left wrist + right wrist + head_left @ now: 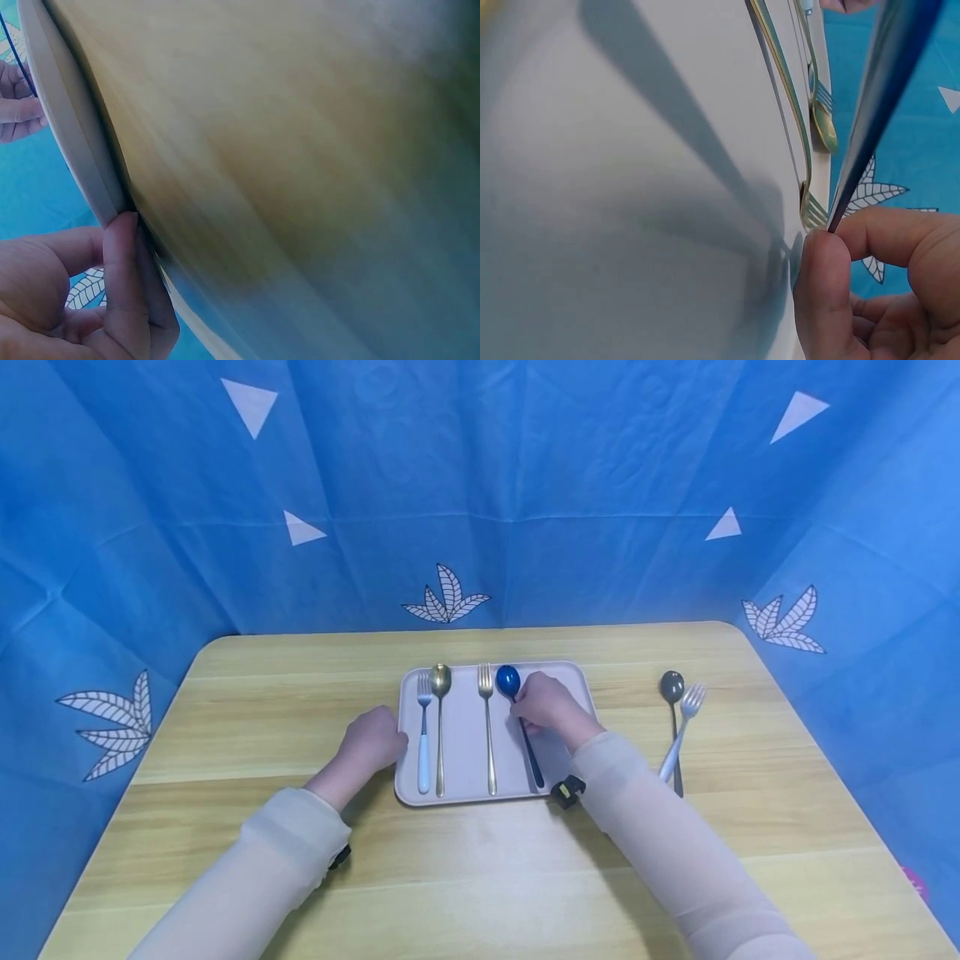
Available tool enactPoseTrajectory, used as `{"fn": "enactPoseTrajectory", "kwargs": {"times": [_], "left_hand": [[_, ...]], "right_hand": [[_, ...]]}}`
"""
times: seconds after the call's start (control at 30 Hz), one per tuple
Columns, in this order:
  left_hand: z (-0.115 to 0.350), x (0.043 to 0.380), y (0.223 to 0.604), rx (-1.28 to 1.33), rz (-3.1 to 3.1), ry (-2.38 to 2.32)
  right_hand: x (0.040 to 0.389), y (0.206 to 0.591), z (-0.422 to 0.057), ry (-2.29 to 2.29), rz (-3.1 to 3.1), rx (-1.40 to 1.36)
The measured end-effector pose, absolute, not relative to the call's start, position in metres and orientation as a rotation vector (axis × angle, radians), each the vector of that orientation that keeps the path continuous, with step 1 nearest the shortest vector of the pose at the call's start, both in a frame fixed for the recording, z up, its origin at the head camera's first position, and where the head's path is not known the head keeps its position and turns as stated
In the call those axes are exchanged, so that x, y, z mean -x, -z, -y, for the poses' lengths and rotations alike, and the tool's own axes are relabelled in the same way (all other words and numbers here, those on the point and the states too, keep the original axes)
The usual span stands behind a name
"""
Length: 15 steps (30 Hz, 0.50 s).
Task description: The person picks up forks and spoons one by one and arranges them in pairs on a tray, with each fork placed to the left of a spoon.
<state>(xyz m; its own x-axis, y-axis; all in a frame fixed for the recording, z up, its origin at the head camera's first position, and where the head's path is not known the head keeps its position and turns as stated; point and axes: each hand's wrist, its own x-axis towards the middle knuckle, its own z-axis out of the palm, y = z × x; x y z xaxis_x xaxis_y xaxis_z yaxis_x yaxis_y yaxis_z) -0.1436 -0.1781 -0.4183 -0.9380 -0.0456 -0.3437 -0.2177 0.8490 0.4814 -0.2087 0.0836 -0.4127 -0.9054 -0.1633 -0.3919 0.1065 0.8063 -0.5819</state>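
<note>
A pale pinkish tray (465, 752) lies on the wooden table. My left hand (372, 739) grips its left rim, thumb and finger pinched at the edge in the left wrist view. Over the tray's right half, my right hand (553, 702) pinches the neck of a blue spoon (508, 679), whose dark handle slants toward the near edge. In the right wrist view the spoon's handle (881, 97) rises at an angle above the tray, casting a shadow. Left of it on the tray lie a gold fork (490, 735), a gold spoon (440, 681) and a fork with a light-blue handle (423, 764).
On the table (480, 877) right of the tray, a dark spoon (672, 685) lies crossed with another light-handled fork (693, 697), beside my right forearm. A blue curtain (600, 485) with white leaves and triangles surrounds the table's back and sides.
</note>
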Motion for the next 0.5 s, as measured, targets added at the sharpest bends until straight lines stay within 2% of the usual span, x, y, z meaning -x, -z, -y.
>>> {"fn": "enactPoseTrajectory", "kwargs": {"times": [0.5], "left_hand": [[0.1771,0.1418,0.4152,0.216,-2.686,-0.76]], "right_hand": [[0.2046,0.4153,-0.0786,0.864,-2.579,0.059]]}}
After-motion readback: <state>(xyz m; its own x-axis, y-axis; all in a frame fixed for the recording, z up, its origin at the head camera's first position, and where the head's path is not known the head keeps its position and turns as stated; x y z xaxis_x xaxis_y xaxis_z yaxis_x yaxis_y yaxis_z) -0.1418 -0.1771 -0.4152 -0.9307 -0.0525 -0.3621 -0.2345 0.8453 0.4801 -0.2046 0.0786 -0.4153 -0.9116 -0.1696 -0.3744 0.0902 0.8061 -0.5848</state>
